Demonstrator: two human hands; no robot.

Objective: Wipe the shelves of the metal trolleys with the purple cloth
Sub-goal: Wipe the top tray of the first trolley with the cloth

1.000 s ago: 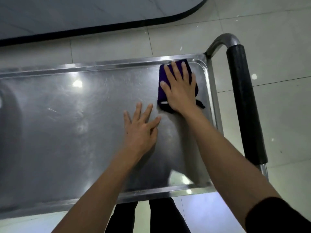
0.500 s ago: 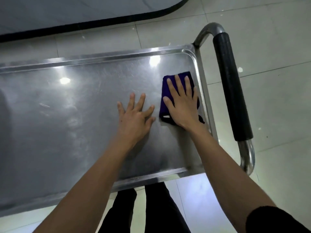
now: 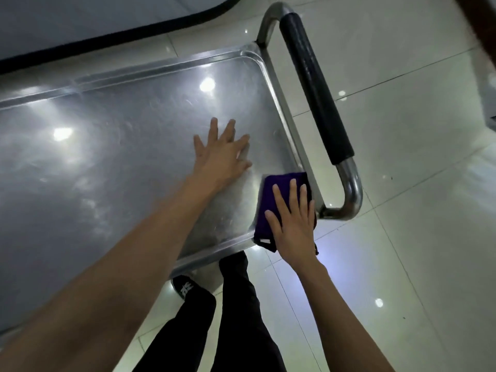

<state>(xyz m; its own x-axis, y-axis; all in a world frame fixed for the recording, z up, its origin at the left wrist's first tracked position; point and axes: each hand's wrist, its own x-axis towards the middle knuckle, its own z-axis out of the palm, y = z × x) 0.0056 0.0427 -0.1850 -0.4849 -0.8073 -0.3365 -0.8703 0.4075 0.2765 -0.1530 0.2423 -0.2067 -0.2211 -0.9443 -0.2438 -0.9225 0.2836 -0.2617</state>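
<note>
Right hand (image 3: 294, 224) flat, fingers straight and spread, pressing the purple cloth (image 3: 271, 205) onto the near right corner of the trolley's top shelf (image 3: 107, 157). Cloth is folded, overhangs the near rim slightly, white tag showing at its near edge, right side up against the rim by the handle post. Left hand (image 3: 222, 154) also flat, palm down, fingers spread, resting on bare metal just beyond and left of the cloth, not touching it. Handle (image 3: 314, 89) with black grip runs along the shelf's right end. Black-trousered legs (image 3: 236, 304) and a shoe (image 3: 186, 285) on tiled floor (image 3: 402, 183) below the near edge.
</note>
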